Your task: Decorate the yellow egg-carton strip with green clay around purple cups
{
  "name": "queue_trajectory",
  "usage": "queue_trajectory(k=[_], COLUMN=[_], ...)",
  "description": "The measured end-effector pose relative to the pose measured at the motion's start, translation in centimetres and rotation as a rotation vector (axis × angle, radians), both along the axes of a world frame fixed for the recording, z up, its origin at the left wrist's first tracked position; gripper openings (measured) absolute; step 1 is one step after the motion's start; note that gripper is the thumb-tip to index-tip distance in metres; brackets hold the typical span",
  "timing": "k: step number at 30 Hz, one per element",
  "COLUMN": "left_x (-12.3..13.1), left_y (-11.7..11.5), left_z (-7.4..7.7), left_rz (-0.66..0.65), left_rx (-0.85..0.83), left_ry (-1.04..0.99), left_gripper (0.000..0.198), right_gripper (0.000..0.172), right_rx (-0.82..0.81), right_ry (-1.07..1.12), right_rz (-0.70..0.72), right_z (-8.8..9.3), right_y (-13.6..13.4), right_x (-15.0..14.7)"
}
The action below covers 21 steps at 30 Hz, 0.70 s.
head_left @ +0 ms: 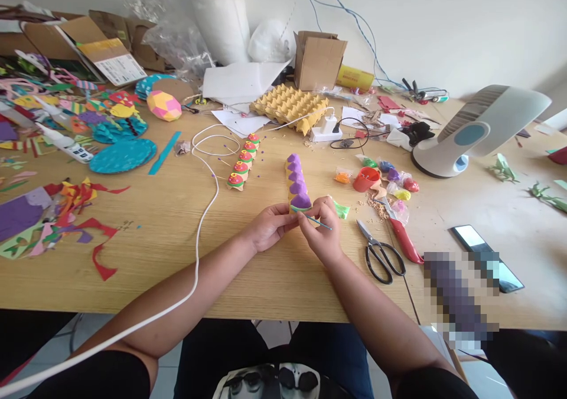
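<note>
My left hand (271,226) grips the near end of a narrow egg-carton strip (296,175), whose humps are covered in purple, with yellow along the side. In my right hand (323,232), a thin blue stick (321,223) is pinched; its tip is at the strip's near end, where a bit of green shows. To the left lies another egg-carton strip (241,166) decorated in red and green, with small yellow rings on top. A bright green packet (341,210) rests just beyond my right hand.
Black-handled scissors (378,251), a red-handled knife (405,239) and a phone (487,257) lie to the right. Beyond are a red cup (367,179), bagged coloured clay (402,194) and a white fan (469,133). A white cable (199,234) crosses my left arm. Paper scraps (75,210) cover the left.
</note>
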<state>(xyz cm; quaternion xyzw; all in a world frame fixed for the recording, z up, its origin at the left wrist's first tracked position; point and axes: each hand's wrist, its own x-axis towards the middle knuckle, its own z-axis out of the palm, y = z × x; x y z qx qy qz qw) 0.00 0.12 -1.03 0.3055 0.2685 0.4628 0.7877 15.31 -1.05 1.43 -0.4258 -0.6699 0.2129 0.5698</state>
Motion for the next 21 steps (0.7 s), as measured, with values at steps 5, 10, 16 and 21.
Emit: queue_trajectory(k=[5,10,16,21], left_x=[0.0,-0.3,-0.6,-0.6], left_y=[0.0,0.1,0.1,0.2], left_z=[0.0,0.3,0.7,0.6], left_rz=[0.01,0.027,0.023,0.035], left_rx=[-0.018,-0.065,-0.064,-0.047], left_ry=[-0.002,-0.007,-0.047,-0.068], left_gripper=[0.02,0.021,0.021,0.02], right_gripper=[0.025,0.028,0.03,0.027], right_rx=[-0.04,-0.235,-0.399,-0.42], right_ry=[0.035,0.4,0.565,0.491], right_rz=[-0.007,0.084,0.227,0.315], right_z=[-0.1,-0.7,-0.8,-0.7], right_y=[0.0,0.9,1.8,1.5], right_x=[0.0,0.6,1.3,0.9])
